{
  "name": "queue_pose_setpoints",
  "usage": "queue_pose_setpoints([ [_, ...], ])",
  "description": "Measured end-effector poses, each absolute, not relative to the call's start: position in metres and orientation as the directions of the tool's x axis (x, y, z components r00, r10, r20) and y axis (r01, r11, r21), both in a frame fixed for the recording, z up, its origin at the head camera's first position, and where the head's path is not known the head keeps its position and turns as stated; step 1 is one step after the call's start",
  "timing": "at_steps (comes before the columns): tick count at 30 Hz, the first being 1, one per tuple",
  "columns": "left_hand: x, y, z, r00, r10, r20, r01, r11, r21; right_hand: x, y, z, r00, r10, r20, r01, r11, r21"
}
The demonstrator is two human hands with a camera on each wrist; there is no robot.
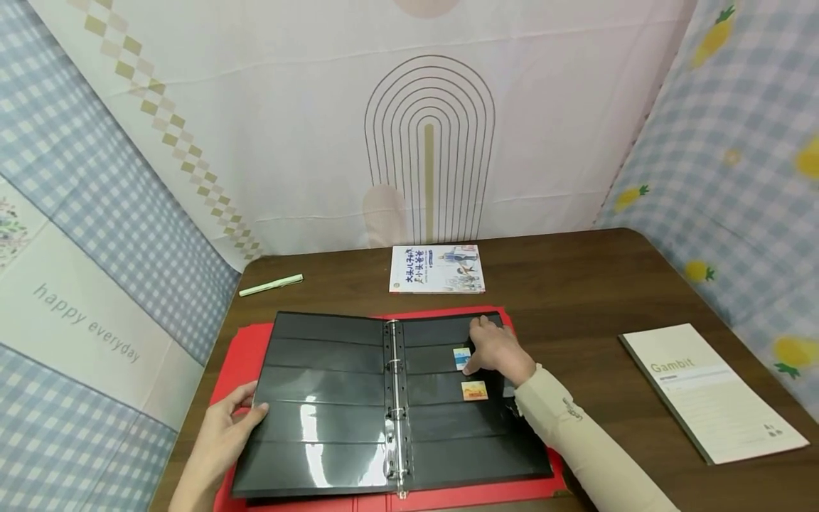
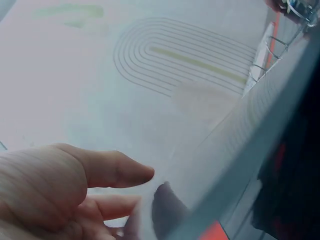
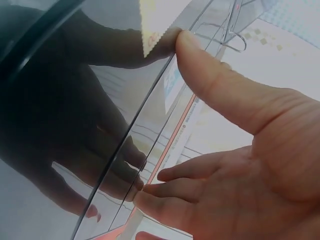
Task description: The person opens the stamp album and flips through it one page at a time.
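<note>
A ring binder album with black pocket pages (image 1: 333, 384) lies spread on its red cover (image 1: 252, 348). A blue-and-white stamp (image 1: 461, 358) and an orange stamp (image 1: 475, 391) sit in the right page. My right hand (image 1: 498, 350) rests on that page beside the blue stamp, fingers extended. Its thumb (image 3: 192, 47) and fingertips touch the glossy surface in the right wrist view, which reflects the hand. At the outer edge of the left page is my left hand (image 1: 227, 424), thumb apart from the fingers. Whether it presses the edge is unclear in the left wrist view.
Metal rings (image 1: 395, 412) run down the album's middle. Behind it lie a white picture book (image 1: 438, 269) and a pale green pen (image 1: 271, 285). A Gambit notepad (image 1: 713, 395) lies on the right of the brown table (image 1: 563, 284). Patterned cloth hangs around the table.
</note>
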State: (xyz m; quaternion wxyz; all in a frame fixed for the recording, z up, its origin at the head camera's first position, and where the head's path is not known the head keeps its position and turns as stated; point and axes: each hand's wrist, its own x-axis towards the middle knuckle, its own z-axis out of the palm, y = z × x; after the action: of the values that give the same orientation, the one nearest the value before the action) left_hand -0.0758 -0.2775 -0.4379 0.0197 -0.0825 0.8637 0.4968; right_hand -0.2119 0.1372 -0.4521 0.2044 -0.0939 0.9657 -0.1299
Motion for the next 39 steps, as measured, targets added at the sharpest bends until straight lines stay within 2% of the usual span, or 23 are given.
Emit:
queue_pose_setpoints([
  [3,-0.077,-0.278,-0.444,-0.986,-0.110,-0.126,-0.164,0.479,0.862,-0.214,0.139,-0.453,-0.906,-0.219,-0.362,-0.118,0.952,-0.282],
  [11,-0.074,-0.280,-0.461,-0.992,-0.122,-0.031,-0.088,0.499,0.862,-0.219,0.144,-0.455,-0.879,-0.269,-0.393,-0.138,0.934,-0.329],
  [18,-0.068,-0.279,-0.462,-0.982,-0.176,-0.066,-0.163,0.626,0.763,-0.218,0.143,-0.457,-0.873,-0.318,-0.370,-0.191,0.921,-0.341],
  [25,-0.058,-0.269,-0.469,-0.984,-0.178,0.022,-0.113,0.712,0.693,-0.214,0.147,-0.456,-0.877,-0.343,-0.336,-0.226,0.913,-0.340],
  [31,-0.054,-0.260,-0.473,-0.981,-0.174,-0.083,-0.185,0.721,0.668,-0.207,0.147,-0.458,-0.898,-0.340,-0.278,-0.254,0.918,-0.304],
  [39,-0.054,-0.253,-0.471,-0.972,-0.146,-0.184,-0.229,0.756,0.613,-0.204,0.144,-0.460,-0.922,-0.310,-0.234,-0.229,0.920,-0.316],
])
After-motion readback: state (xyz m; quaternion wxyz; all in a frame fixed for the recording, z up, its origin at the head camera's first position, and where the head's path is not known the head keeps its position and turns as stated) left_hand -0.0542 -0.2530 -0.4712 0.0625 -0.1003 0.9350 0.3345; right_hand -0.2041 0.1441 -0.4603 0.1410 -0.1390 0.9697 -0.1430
